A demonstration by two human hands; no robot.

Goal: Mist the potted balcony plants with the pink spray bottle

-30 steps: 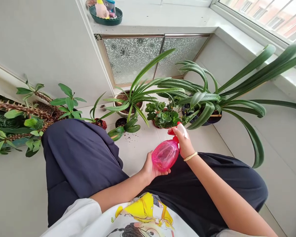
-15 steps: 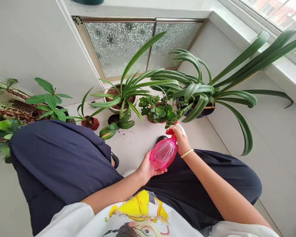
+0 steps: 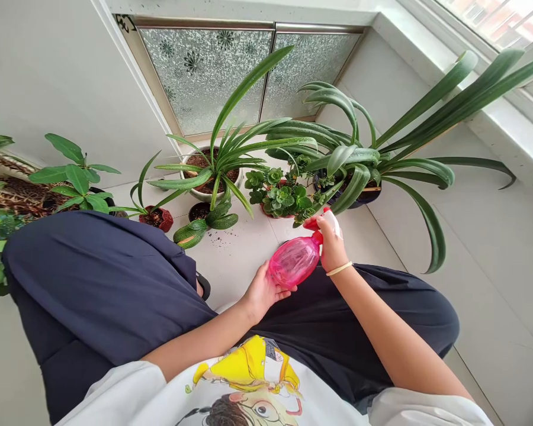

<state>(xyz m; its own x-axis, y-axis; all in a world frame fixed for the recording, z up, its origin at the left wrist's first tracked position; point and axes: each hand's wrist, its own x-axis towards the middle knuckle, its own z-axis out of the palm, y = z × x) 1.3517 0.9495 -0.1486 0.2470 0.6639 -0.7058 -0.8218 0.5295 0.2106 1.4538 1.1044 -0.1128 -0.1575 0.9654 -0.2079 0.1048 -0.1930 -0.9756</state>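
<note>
While the person crouches over the tiled floor (image 3: 244,260), the left hand (image 3: 260,293) cups the base of the pink spray bottle (image 3: 294,260), grip curled closed around it. Right hand (image 3: 331,242) wraps the red-and-white spray head (image 3: 326,220), grip closed tight on it. Bottle is tilted, held above the knees, nozzle just beside the small potted succulent (image 3: 282,195).
</note>
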